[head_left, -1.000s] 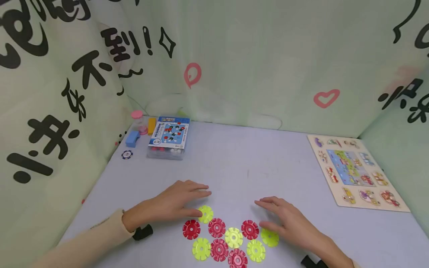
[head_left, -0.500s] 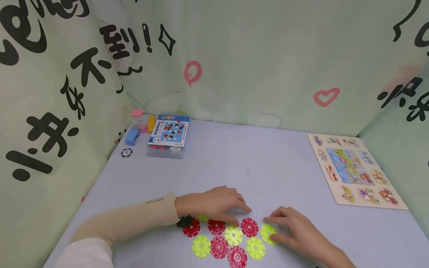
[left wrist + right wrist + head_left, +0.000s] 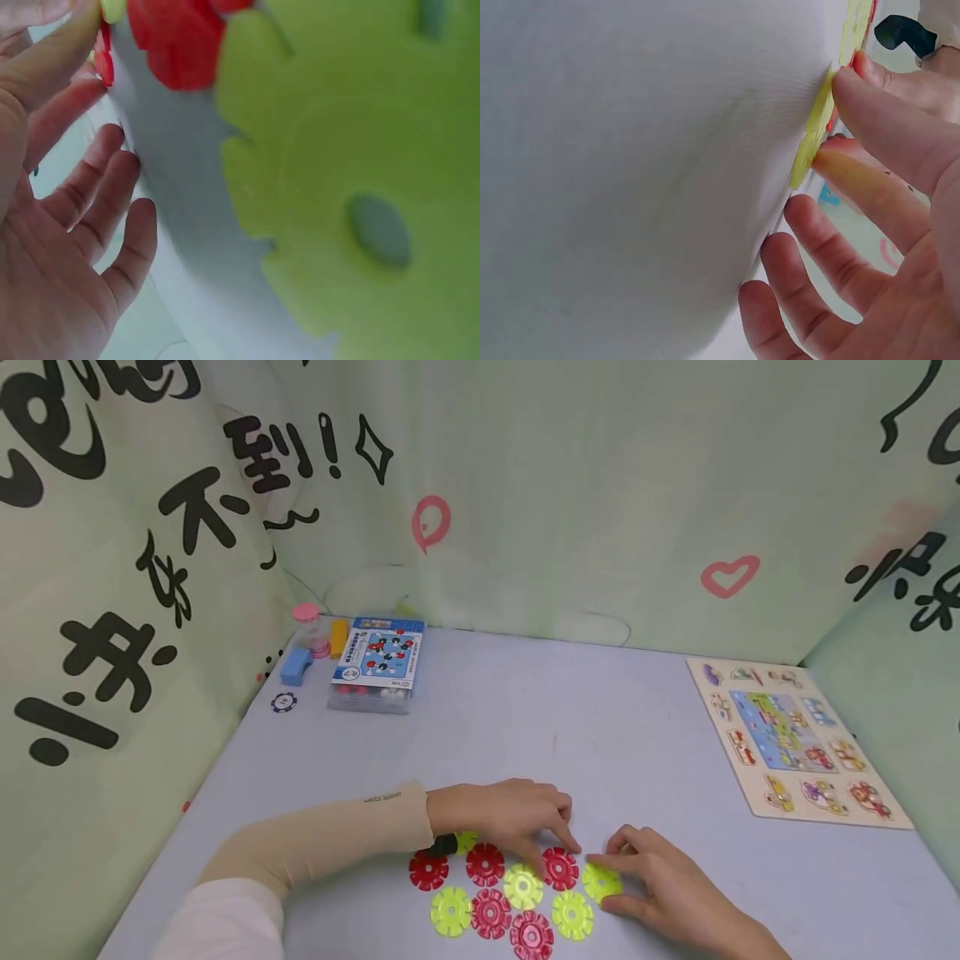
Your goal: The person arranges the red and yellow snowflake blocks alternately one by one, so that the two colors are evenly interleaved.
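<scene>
Notched plastic discs, some red and some yellow-green, lie flat in a cluster near the front of the table. My left hand (image 3: 517,814) reaches over from the left, thumb and index finger at opposite edges of a red disc (image 3: 561,868). My right hand (image 3: 671,885) holds the rightmost yellow-green disc (image 3: 602,882) between thumb and index finger; in the right wrist view that disc (image 3: 812,135) lies at the table surface, other fingers spread. A large yellow-green disc (image 3: 315,180) fills much of the left wrist view. My left wrist partly covers the upper left discs.
At the back left stand a boxed molecule set (image 3: 378,664), a blue block (image 3: 296,667), a yellow block (image 3: 339,638) and a pink-lidded jar (image 3: 307,620), with a poker chip (image 3: 283,702) nearby. A wooden picture puzzle board (image 3: 795,735) lies at the right.
My left hand has moved right across the cluster, from the upper left disc to the red disc. My right hand has closed its thumb and index finger on the rightmost yellow-green disc.
</scene>
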### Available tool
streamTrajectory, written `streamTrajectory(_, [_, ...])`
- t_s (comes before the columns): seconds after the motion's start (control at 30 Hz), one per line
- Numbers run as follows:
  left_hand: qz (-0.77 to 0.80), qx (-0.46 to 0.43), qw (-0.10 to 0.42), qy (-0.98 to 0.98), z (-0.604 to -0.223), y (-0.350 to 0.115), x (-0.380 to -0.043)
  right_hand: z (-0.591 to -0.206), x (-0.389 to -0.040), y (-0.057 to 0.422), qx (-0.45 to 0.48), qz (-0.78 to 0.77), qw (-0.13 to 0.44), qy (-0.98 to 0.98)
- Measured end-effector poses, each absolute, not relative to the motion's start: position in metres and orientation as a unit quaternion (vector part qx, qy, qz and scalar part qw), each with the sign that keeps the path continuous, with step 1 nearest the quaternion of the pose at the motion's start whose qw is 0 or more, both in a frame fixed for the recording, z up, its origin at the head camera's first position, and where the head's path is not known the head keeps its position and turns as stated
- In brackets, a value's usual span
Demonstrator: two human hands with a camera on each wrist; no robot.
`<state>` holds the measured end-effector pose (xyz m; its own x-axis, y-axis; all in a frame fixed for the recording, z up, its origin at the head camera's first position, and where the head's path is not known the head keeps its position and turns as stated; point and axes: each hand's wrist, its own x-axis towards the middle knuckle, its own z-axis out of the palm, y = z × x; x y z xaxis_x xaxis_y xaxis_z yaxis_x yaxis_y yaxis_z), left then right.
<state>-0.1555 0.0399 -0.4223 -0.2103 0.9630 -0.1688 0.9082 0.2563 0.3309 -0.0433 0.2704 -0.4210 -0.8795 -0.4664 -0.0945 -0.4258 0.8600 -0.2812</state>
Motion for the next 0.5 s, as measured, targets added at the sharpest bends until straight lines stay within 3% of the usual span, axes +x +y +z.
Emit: streamTrajectory(0.5, [0.100, 0.617, 0.206, 0.753, -0.4262, 0.0491, -0.1612, -0.4250, -0.0416, 0.2702, -0.242, -0.126, 0.054, 0.961])
